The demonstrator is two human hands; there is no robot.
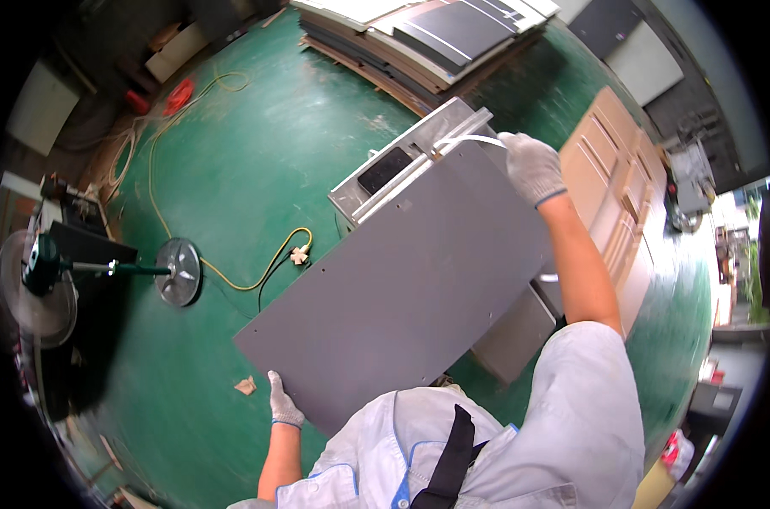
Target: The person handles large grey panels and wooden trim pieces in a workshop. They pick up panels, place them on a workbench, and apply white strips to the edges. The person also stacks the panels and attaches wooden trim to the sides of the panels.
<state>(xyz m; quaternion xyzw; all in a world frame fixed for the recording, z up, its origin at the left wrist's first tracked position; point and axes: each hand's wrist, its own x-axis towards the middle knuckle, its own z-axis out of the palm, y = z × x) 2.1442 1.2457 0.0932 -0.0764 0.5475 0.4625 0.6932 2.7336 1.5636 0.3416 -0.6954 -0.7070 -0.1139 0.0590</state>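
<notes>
A large grey board point(402, 288) with small holes lies slantwise in front of me, its far edge along a metal bench machine point(359, 191). My left hand point(284, 401), in a pale knit glove, is closed on the board's near left edge, thumb up and other fingers hidden beneath. At the far right corner my gloved right hand point(533, 168) has its fingers closed where a thin white strip point(470, 138) meets them. The strip curves over from the machine's guide. Whether this hand also grips the board is hard to see. A black phone point(385, 171) rests on the machine.
Stacked boards point(436, 51) stand at the back. Brown panels point(614, 161) lean at the right. A standing fan point(50, 267) is at the left. A yellow cable point(232, 284) with a plug socket point(299, 255) crosses the green floor. A box-like grey piece point(514, 335) sits under the board.
</notes>
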